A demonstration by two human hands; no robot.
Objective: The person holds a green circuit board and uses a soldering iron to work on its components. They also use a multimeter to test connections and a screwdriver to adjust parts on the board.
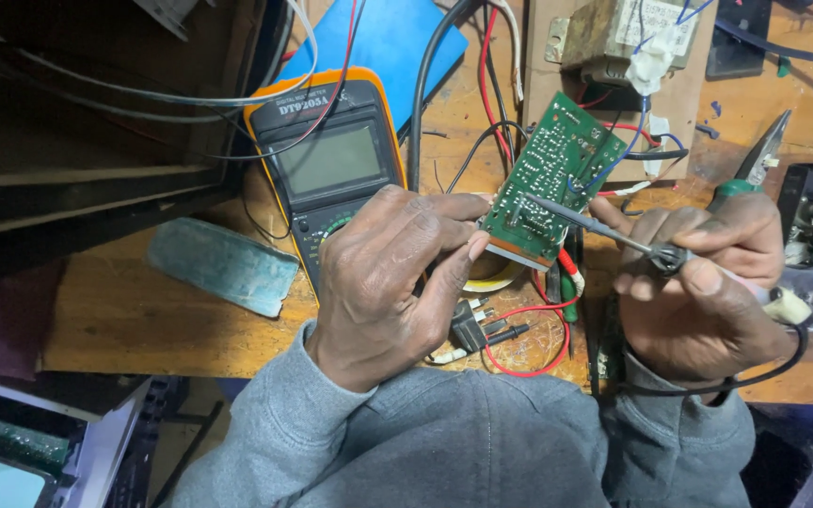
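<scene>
Green circuit board (pixel 549 179) is pinched at its lower edge between the thumb and fingers of my left hand (pixel 388 282), and I hold it tilted above the wooden bench (pixel 134 310), just in front of the multimeter (pixel 331 160). My right hand (pixel 708 292) is closed around the soldering iron (pixel 613 235) like around a pen, and its thin tip touches the solder side of the board. I judge that to do this well I should keep the board steady and let only the tip meet one joint, with my fingers away from the hot metal. I count one board, one iron, one yellow-edged multimeter, one transformer (pixel 613 38) on cardboard behind, one pair of pliers (pixel 755 165) with green handles, and one black plug (pixel 477 325) lying under my hands.
</scene>
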